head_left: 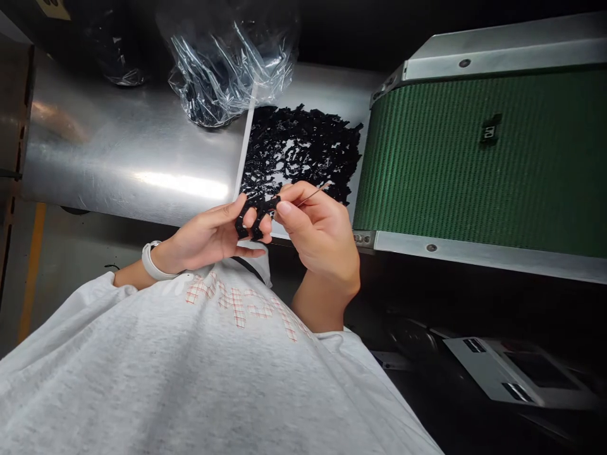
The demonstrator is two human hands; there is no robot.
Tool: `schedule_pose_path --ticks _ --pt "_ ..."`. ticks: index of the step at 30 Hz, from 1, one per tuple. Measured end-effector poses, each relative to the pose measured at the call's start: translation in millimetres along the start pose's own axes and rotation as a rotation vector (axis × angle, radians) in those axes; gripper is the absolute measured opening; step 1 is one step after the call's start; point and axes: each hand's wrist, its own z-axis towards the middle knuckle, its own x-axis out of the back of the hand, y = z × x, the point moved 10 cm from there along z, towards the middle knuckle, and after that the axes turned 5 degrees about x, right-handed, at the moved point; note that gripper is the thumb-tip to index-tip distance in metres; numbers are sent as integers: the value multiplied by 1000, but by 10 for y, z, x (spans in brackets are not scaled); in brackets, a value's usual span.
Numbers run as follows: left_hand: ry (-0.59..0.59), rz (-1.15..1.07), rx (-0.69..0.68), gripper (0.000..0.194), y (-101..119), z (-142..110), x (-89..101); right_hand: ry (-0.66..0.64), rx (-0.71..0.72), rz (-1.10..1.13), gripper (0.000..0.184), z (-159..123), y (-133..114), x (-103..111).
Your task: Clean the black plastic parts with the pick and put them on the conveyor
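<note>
The left hand (208, 234) curls its fingers (222, 218) around a black plastic piece (258, 212), and they hide part of it. The right hand (317, 230) pinches a thin pin (313, 194) just beside the piece. Farther off lies a heap of black bits (298, 151), next to a green belt (474, 164).

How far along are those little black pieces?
Partway, maybe: a clear plastic bag holds black pieces, which may be finished. In hand: the left hand grips one black piece, the right hand pinches a thin needle beside it. Still out: a heap of black pieces on the steel table.
</note>
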Motion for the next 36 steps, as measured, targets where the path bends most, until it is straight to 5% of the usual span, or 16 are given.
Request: schedule_pose_path --ticks 4,10,18,28,36 --pt "-1 -13 8 43 -8 -14 9 85 24 -31 35 -11 -3 92" --pt "5 -19 -3 41 3 -17 29 -3 2 77 30 3 10 -66" --pt "19 -74 34 41 -23 11 74 129 20 -22 31 -1 64 140" --pt "71 -25 28 40 -52 76 162 -76 -122 78 33 103 223 -163" --pt "64 -2 27 39 -52 94 201 -38 -112 101 36 88 253 -105"
